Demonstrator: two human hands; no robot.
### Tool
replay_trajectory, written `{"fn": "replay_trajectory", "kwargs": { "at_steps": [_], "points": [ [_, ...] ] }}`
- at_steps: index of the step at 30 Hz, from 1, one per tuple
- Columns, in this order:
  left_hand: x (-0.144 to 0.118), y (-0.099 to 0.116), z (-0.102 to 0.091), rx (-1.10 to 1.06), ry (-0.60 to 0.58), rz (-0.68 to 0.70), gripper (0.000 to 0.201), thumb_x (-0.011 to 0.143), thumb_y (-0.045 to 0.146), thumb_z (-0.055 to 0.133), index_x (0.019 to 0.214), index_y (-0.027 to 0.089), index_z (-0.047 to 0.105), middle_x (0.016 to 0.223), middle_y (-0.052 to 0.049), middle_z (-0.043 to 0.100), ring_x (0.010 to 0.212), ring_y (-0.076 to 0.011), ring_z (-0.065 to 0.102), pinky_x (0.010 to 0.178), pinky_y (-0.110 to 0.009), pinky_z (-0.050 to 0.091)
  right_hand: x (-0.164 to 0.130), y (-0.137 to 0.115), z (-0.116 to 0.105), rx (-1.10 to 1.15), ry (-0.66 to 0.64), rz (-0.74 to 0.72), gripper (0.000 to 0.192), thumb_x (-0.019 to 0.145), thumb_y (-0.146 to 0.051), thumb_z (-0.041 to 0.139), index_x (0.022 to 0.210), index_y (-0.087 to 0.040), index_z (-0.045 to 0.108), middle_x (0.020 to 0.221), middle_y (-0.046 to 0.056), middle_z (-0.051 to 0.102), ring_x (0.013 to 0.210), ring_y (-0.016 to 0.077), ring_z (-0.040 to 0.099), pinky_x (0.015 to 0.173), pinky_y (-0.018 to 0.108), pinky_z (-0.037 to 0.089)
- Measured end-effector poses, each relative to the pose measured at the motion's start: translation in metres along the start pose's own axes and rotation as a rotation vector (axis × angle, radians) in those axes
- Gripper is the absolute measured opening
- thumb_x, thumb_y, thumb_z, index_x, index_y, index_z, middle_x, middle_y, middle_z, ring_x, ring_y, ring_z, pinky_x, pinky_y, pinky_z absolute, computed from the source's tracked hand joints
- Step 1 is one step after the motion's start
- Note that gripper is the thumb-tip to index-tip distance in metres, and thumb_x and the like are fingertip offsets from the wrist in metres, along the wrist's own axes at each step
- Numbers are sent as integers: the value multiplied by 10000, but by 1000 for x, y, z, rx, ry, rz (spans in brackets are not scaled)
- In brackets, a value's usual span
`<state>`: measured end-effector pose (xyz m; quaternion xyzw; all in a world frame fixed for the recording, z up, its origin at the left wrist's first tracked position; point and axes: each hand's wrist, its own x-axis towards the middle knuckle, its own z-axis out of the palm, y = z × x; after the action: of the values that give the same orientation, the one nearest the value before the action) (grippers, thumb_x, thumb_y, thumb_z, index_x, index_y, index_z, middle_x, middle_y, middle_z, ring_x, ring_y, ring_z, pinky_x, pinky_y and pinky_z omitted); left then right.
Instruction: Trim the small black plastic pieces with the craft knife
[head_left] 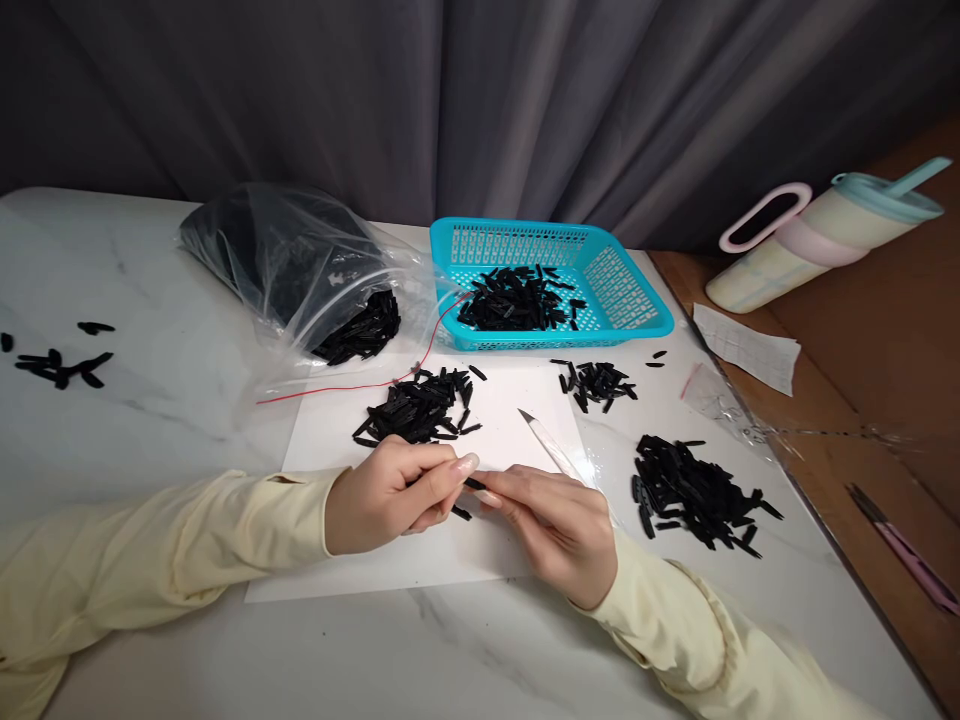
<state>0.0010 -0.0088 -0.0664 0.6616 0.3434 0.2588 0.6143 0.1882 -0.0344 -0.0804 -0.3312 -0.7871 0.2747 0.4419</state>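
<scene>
My left hand (401,490) and my right hand (559,520) meet over a sheet of white paper (352,570). A small black strip (474,484) shows between their fingertips, both hands pinching it; most of it is covered by the fingers. Just below my left fingertips another black strip (461,513) lies on the paper. Behind my hands is a pile of black strips (420,405). A craft knife (551,440) with a pale handle rests on the paper beyond my right hand, its blade pointing away.
A turquoise basket (637,325) and an open zip bag (277,260) hold more black strips. Further piles (697,495) (600,385) lie right, loose strips (60,365) left. A tumbler (810,240), pink-handled tool (907,555), paper slip (750,345) and small plastic bag (724,405) are at right.
</scene>
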Motion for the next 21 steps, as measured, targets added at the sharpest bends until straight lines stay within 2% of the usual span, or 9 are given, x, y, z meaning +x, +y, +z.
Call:
{"fn": "replay_trajectory", "kwargs": {
  "at_steps": [6,11,15,21],
  "points": [
    [-1,-2,1,13,2,29,382,925,315,345,569,189,400,386,79,318,370,-66,341,423,-195,350,2,-1,0,15,5,-17,249,846,-8,523,1025,-126,651,704,62,684,605,151,616,556,254,518],
    [-4,-2,2,29,-10,33,402,933,365,322,571,198,375,402,71,326,382,-74,352,429,-207,344,2,-1,0,-3,39,-25,267,857,-26,515,1049,-159,645,734,55,695,636,154,644,577,254,541],
    [-6,0,3,64,-2,32,408,933,400,326,580,200,372,413,67,332,394,-76,357,438,-212,340,2,-1,0,14,16,-34,307,859,-10,485,1072,-169,639,735,55,696,660,155,654,587,252,554],
    [-8,0,4,87,-5,57,356,933,327,337,616,189,418,413,75,330,387,-66,333,415,-197,313,2,1,-1,40,13,-58,379,831,45,476,1119,-155,620,748,68,694,660,153,640,587,256,550]
  ]
}}
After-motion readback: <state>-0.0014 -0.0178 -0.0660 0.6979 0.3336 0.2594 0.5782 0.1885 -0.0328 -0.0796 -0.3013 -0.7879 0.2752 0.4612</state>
